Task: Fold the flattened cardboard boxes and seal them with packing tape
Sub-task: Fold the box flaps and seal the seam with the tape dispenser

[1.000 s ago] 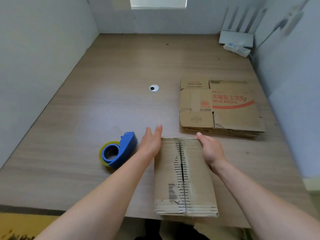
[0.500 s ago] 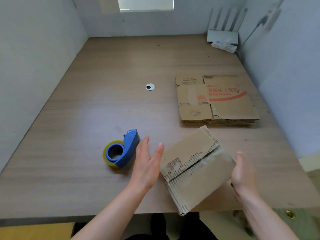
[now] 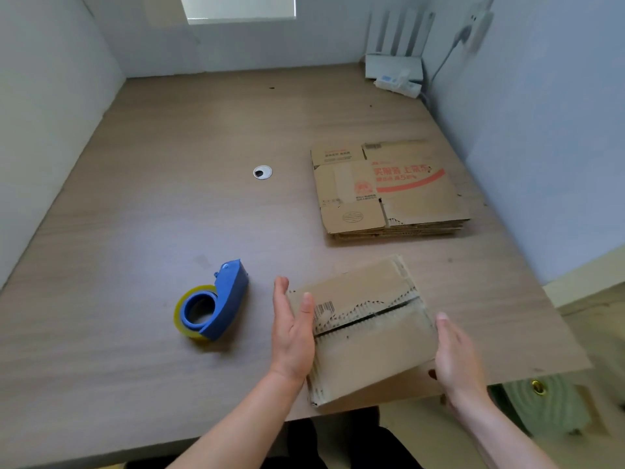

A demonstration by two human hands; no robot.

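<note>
Nearest to us, at the front edge of the table (image 3: 152,214), stands the folded box (image 3: 368,333). Its two top flaps are closed, with a dark seam running across between them and no tape over it. A barcode sits near the left end of the seam. The near corner of the box reaches just past the table edge.

Our left hand (image 3: 292,336) lies flat against the left side of the box, fingers straight and pressed together and thumb resting on the top flap. Our right hand (image 3: 455,360) stands at the right side, fingers straight and close together. It is slightly blurred, so we cannot tell whether it touches the cardboard.

Just left of our left hand rests the blue tape dispenser (image 3: 216,301) with its yellowish roll, apart from the box.

Further back on the right lies the stack of flattened boxes (image 3: 389,191), with red print on the top one. A round grommet (image 3: 262,172) sits left of it. In the far right corner are a white router (image 3: 394,67) and a power strip (image 3: 399,85).
</note>
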